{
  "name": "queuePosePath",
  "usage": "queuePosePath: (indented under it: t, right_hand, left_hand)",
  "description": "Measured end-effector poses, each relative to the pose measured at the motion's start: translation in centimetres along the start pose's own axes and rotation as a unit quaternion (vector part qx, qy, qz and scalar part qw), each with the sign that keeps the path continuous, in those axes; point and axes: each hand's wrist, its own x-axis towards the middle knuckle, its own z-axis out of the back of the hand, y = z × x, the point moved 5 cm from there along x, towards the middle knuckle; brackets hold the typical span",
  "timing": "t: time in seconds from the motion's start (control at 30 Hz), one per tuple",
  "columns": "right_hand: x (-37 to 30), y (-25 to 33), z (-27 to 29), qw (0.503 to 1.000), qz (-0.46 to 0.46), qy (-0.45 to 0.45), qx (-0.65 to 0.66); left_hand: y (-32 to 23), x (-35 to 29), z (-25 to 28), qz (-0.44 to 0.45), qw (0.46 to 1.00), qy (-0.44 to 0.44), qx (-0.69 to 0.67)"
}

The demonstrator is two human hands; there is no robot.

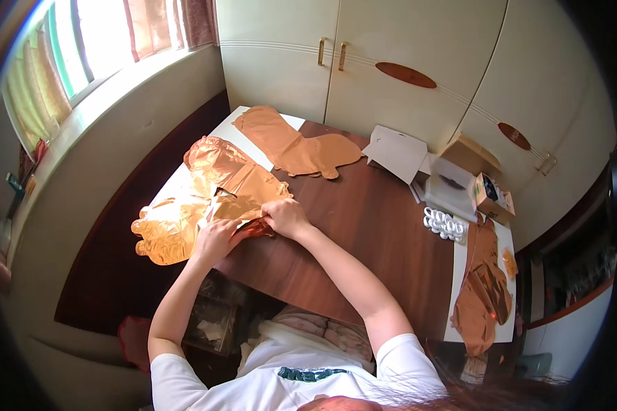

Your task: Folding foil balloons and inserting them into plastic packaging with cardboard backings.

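A shiny copper-coloured foil balloon (178, 216), flat and wrinkled, lies over the left end of the brown table. Its near edge is gripped between my two hands. The fingers of my left hand (216, 241) are closed on a bunched part of the foil near the table's front edge. A little to the right, my right hand (286, 216) pinches the same foil. Folded foil shows between the hands, partly covered by my fingers. Beyond it a second flat foil balloon (298, 147) is spread out, touching nothing of mine.
Another folded copper foil piece (483, 288) hangs over the right end of the table (349, 233). Near it sit a white coiled cord (444, 224), a small box (493, 195), a clear container (452, 183) and a white carton (397, 147). Cream cabinets (281, 75) stand behind.
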Motion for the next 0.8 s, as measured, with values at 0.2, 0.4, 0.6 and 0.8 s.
queuePosePath:
  t: [0.2,0.4,0.6,0.8]
  right_hand:
    - [0.3,1.0,0.6,1.0,-0.028,0.011,0.006]
    - [-1.7,4.4,1.9,0.952,0.213,-0.147,-0.161]
    - [-2.2,2.6,0.4,0.974,0.156,-0.127,-0.108]
    - [-1.5,4.0,1.2,0.961,0.194,-0.118,-0.16]
  left_hand:
    - [2.6,0.6,-1.3,0.077,0.992,-0.015,-0.098]
    - [6.6,1.2,-2.3,0.247,0.881,-0.023,-0.403]
    - [6.5,2.0,-1.9,0.264,0.855,0.012,-0.446]
    - [6.4,2.2,-2.9,0.229,0.875,0.047,-0.425]
